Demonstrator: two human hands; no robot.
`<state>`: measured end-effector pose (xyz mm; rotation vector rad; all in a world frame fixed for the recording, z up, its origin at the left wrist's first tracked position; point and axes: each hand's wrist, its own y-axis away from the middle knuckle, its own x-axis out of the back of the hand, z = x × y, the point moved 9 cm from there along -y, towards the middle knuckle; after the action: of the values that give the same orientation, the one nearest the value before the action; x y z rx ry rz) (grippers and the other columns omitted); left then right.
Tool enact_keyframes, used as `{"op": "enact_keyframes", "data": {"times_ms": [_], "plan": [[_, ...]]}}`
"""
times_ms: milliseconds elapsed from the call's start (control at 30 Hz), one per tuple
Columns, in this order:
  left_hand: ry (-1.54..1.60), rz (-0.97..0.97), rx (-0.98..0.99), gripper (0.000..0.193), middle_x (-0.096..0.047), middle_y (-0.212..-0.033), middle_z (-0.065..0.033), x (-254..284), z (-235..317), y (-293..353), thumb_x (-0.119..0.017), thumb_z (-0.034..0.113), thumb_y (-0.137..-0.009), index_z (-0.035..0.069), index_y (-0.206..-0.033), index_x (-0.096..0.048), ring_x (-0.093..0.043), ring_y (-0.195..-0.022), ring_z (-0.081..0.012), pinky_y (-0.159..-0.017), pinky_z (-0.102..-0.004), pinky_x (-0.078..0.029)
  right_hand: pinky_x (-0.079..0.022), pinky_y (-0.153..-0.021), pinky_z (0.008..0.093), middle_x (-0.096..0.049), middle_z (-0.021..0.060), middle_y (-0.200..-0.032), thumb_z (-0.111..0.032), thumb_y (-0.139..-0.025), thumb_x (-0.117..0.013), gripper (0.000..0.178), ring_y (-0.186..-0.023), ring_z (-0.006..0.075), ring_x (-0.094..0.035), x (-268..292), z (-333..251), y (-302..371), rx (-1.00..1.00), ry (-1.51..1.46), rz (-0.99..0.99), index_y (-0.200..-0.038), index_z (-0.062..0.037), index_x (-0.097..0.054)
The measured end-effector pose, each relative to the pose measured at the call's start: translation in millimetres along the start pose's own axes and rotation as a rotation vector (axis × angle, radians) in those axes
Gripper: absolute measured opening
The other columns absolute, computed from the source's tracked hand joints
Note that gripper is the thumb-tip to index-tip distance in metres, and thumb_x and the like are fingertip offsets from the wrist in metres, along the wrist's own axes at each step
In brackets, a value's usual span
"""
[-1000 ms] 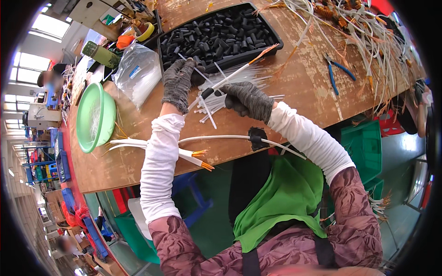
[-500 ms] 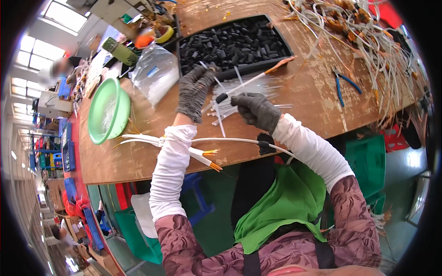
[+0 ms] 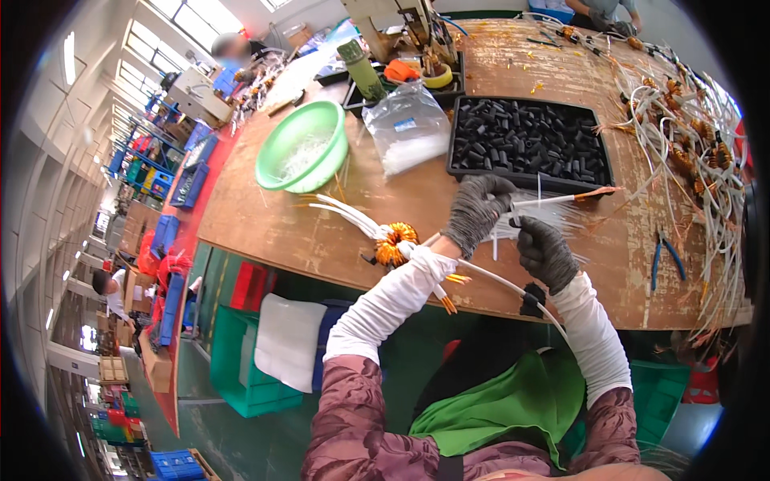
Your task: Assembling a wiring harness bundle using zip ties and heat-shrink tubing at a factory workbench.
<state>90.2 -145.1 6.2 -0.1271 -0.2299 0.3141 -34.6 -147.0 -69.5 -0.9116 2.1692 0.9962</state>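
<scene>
My left hand (image 3: 477,215), in a grey knit glove, is closed around a white cable (image 3: 553,201) with a bare copper end. My right hand (image 3: 547,252), gloved alike, pinches a thin white piece beside the cable, seemingly a cable tie; its tip is partly hidden. A short black sleeve (image 3: 514,221) shows between the fingertips. Behind the hands lies a pile of white cable ties (image 3: 561,215), one strip rising across the cable. By my left wrist rests a copper-wound ring coil (image 3: 397,242) with white leads. The white cable curves under my right forearm.
A black tray of black sleeves (image 3: 529,140) stands beyond the hands. Leftward are a clear plastic bag (image 3: 407,128) and a green basin (image 3: 301,148). Blue-handled pliers (image 3: 666,260) and tangled cables (image 3: 682,136) lie right. A co-worker (image 3: 605,14) sits at the far edge.
The view has swung left, so the bench appears further right. My hands have come closer together at the black sleeve. The ring coil beside my left wrist now shows.
</scene>
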Motion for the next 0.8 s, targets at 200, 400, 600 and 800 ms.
{"op": "enact_keyframes", "data": {"times_ms": [200,400,600,800], "plan": [[-0.359,0.200,-0.383,0.011,-0.065,-0.081,-0.0077,-2.5,30.0,6.4,-0.067,0.003,-0.072,0.005,-0.083,-0.067,-0.059,-0.079,-0.0194,-0.075,-0.0313,-0.047,-0.023,-0.033,0.0191,-0.045,-0.0046,-0.056,-0.023,-0.089,-0.054,0.014,-0.038,0.0041,-0.030,5.3,-5.3,-4.1,0.002,-0.011,-0.003,-0.086,-0.0104,-0.057],[-0.201,0.239,-0.394,0.014,-0.065,-0.084,-0.0085,0.6,17.1,15.7,-0.067,0.003,-0.073,0.005,-0.087,-0.067,-0.059,-0.085,-0.0197,-0.074,-0.0315,-0.046,-0.023,-0.033,0.0190,-0.042,-0.0056,-0.056,-0.024,-0.090,-0.052,0.013,-0.038,0.0041,-0.030,17.6,9.5,-9.1,-0.034,-0.048,-0.101,-0.085,-0.0124,-0.055],[-0.375,0.138,-0.491,0.011,-0.063,-0.081,-0.0063,-16.5,36.0,26.5,-0.067,0.003,-0.074,0.006,-0.085,-0.066,-0.058,-0.087,-0.0189,-0.077,-0.0308,-0.046,-0.022,-0.034,0.0196,-0.040,-0.0054,-0.055,-0.024,-0.090,-0.052,0.015,-0.039,0.0045,-0.029,21.9,8.6,-5.9,0.012,-0.102,0.004,-0.094,-0.0096,-0.056],[-0.170,0.269,-0.380,0.010,-0.064,-0.084,-0.0064,4.4,21.7,4.7,-0.065,0.002,-0.076,0.004,-0.086,-0.065,-0.059,-0.079,-0.0157,-0.075,-0.0293,-0.047,-0.023,-0.033,0.0196,-0.036,-0.0061,-0.053,-0.023,-0.090,-0.051,0.014,-0.038,0.0044,-0.028,7.1,-1.4,-3.9,0.034,-0.032,-0.076,-0.093,-0.0099,-0.056]]}}
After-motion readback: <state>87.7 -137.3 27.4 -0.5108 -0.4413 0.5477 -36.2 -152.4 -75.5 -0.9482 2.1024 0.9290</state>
